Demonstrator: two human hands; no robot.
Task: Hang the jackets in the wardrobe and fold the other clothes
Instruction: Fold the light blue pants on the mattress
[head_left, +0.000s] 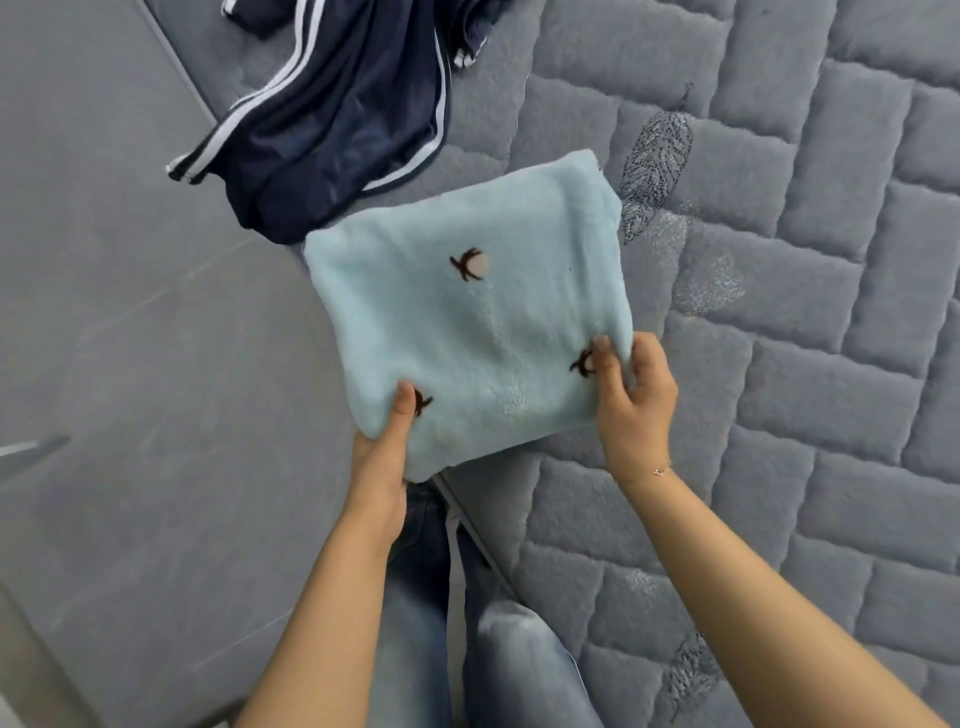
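A light blue fleece garment (467, 312) with small dark embroidered motifs is folded into a square at the middle of the view, over the edge of the bed. My left hand (382, 457) grips its near left corner, thumb on top. The near right corner is pinched by my right hand (631, 400), thumb and fingers curled round the edge. A navy garment with white side stripes (332, 119) lies crumpled on the bed just beyond the blue one, spilling toward the bed's left edge.
The bed's grey quilted cover (779, 364) fills the right side. Grey tiled floor (104, 338) lies to the left. My legs in blue jeans (467, 623) stand against the bed's near edge.
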